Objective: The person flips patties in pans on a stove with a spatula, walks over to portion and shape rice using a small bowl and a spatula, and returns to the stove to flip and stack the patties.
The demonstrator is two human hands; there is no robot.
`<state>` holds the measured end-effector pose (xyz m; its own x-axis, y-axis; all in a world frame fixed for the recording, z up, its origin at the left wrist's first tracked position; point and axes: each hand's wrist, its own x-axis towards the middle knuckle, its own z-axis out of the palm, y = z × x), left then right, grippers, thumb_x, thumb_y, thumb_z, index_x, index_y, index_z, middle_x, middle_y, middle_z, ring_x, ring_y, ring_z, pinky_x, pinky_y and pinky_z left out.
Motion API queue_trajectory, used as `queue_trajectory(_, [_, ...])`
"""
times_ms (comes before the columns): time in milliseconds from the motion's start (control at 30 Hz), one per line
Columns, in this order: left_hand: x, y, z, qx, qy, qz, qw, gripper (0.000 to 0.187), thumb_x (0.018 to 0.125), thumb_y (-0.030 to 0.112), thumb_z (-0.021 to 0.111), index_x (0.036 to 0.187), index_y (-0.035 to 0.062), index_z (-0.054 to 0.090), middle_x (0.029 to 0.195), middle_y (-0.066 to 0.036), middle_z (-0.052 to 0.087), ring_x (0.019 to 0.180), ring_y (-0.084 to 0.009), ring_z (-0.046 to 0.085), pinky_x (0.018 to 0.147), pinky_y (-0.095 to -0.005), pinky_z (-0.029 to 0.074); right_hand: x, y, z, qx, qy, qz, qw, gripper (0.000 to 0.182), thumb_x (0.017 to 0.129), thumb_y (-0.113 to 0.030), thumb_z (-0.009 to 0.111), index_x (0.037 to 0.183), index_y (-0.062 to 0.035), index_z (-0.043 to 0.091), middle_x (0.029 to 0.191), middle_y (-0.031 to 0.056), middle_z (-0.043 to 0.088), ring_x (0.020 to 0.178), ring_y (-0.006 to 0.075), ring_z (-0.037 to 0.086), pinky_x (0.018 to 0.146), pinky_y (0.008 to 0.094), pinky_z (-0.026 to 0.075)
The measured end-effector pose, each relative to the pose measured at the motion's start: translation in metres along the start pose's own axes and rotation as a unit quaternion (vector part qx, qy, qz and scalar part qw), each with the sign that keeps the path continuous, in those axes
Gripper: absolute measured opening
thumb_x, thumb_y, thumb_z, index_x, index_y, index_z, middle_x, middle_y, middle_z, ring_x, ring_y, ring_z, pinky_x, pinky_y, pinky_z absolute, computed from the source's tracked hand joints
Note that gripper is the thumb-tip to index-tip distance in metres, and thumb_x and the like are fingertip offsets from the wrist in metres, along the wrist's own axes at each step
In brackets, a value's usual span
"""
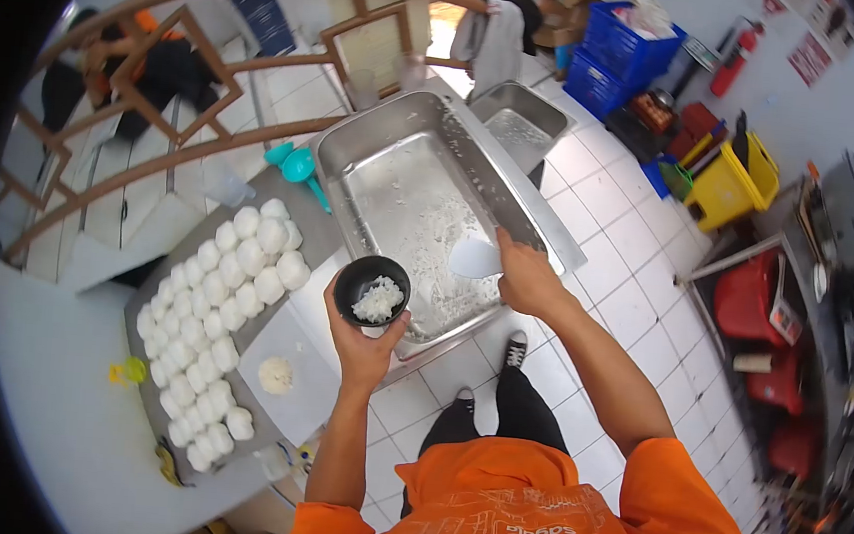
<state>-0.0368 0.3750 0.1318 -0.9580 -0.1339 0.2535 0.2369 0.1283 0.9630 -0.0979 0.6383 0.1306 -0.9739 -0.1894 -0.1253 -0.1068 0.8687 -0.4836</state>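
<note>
A small black bowl [350, 287] with some white rice [378, 299] in it sits in my left hand [364, 347], fingers wrapped round its sides. My right hand [527, 275] grips a white rice paddle [475, 258], its flat blade over the large steel tray [395, 164]. Grains of rice cling to the tray's bottom and walls. Left of the bowl, rows of white rounded bundles [212, 320] cover part of the grey counter. A small pile of rice [276, 376] lies on a white sheet [301, 398] beside my left forearm.
Turquoise scoops [299, 167] lie left of the tray. Behind it stands a smaller steel pan [518, 124]. A wooden railing [154, 160] borders the counter, with a person [152, 65] beyond. Blue crates [614, 56] and a yellow bin [729, 185] stand on the right.
</note>
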Motion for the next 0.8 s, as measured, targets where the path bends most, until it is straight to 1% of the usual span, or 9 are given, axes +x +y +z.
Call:
queue_trajectory(167, [-0.035,0.029,0.018,-0.032,-0.081,0.021,0.996,0.091,0.069,-0.005,0.083,0.145,0.0015,0.034,0.135,-0.015,0.049,0.124,-0.0252,0.054,0.106,-0.0382,0.047,-0.071,-0.012,-0.024,0.059,0.055,0.098,0.992,0.069,0.079,-0.001,0.062,0.143,0.0101,0.04,0.11,0.0331,0.066,0.1,0.047,0.066,0.088,0.0516,0.053])
queue_trajectory(300, [-0.081,0.058,0.073,-0.059,-0.187,0.021,0.98,0.093,0.066,-0.006,0.083,0.145,0.0015,0.034,0.134,-0.015,0.049,0.123,-0.0254,0.054,0.106,-0.0383,0.047,-0.169,0.074,-0.017,0.212,0.251,0.099,0.939,0.062,0.077,-0.009,0.066,0.133,0.0143,0.052,0.083,0.0238,0.07,0.076,0.037,0.068,0.069,0.0438,0.054])
queue_trajectory(333, [-0.097,0.064,0.092,-0.065,-0.224,0.023,0.972,0.094,0.066,-0.006,0.084,0.145,0.0015,0.034,0.134,-0.015,0.049,0.123,-0.0254,0.054,0.106,-0.0384,0.047,-0.212,0.084,-0.038,0.378,0.158,0.188,0.893,0.052,0.086,-0.014,0.064,0.13,0.0124,0.056,0.07,0.0109,0.064,0.06,0.0227,0.058,0.059,0.0357,0.047])
queue_trajectory(433, [-0.157,0.076,0.148,-0.077,-0.351,0.019,0.933,0.096,0.064,-0.004,0.086,0.145,0.0013,0.034,0.132,-0.015,0.051,0.123,-0.0251,0.054,0.106,-0.0386,0.047,-0.364,0.112,-0.06,0.778,0.202,0.096,0.587,0.047,0.099,-0.021,0.056,0.134,0.0096,0.056,0.062,0.0023,0.053,0.055,0.0143,0.046,0.057,0.0302,0.041])
queue_trajectory(567, [-0.268,0.095,0.214,-0.056,-0.528,0.079,0.844,0.097,0.064,-0.001,0.088,0.145,0.0015,0.035,0.131,-0.015,0.053,0.122,-0.0255,0.055,0.105,-0.039,0.047,-0.572,0.054,-0.067,0.748,0.413,0.026,0.518,0.056,0.104,-0.033,0.047,0.138,0.0114,0.053,0.086,0.0112,0.064,0.076,0.0181,0.059,0.066,0.0266,0.044])
queue_trajectory(667, [-0.38,0.188,0.308,-0.048,-0.639,0.059,0.765,0.096,0.064,0.0,0.089,0.144,0.0012,0.036,0.128,-0.015,0.056,0.12,-0.026,0.057,0.104,-0.0389,0.048,-0.719,0.014,-0.143,0.627,0.554,-0.065,0.543,0.063,0.103,-0.04,0.045,0.139,0.0114,0.052,0.119,0.0207,0.06,0.105,0.0264,0.06,0.084,0.0362,0.048])
queue_trajectory(700, [-0.419,0.202,0.321,-0.067,-0.672,0.028,0.737,0.096,0.064,0.0,0.089,0.144,0.0011,0.036,0.128,-0.015,0.056,0.12,-0.0259,0.058,0.104,-0.0389,0.048,-0.766,0.002,-0.13,0.59,0.523,-0.126,0.602,0.078,0.099,-0.058,0.045,0.143,0.0072,0.049,0.146,0.0192,0.044,0.132,0.0266,0.045,0.104,0.0422,0.041])
queue_trajectory(767, [-0.499,0.223,0.333,-0.105,-0.732,-0.028,0.672,0.096,0.064,-0.001,0.088,0.144,0.0008,0.035,0.127,-0.016,0.057,0.119,-0.0258,0.059,0.104,-0.0389,0.049,-0.847,-0.045,-0.122,0.539,0.519,-0.161,0.644,0.075,0.099,-0.055,0.046,0.144,0.0054,0.049,0.144,0.0193,0.046,0.129,0.0265,0.047,0.102,0.0416,0.042])
queue_trajectory(800, [-0.54,0.249,0.334,-0.126,-0.751,0.051,0.646,0.096,0.064,-0.001,0.089,0.144,0.0001,0.035,0.127,-0.016,0.057,0.119,-0.0256,0.059,0.103,-0.0385,0.049,-0.879,-0.072,-0.118,0.521,0.52,-0.157,0.658,0.073,0.099,-0.053,0.046,0.144,0.0045,0.048,0.143,0.0194,0.046,0.127,0.0265,0.048,0.102,0.0414,0.043])
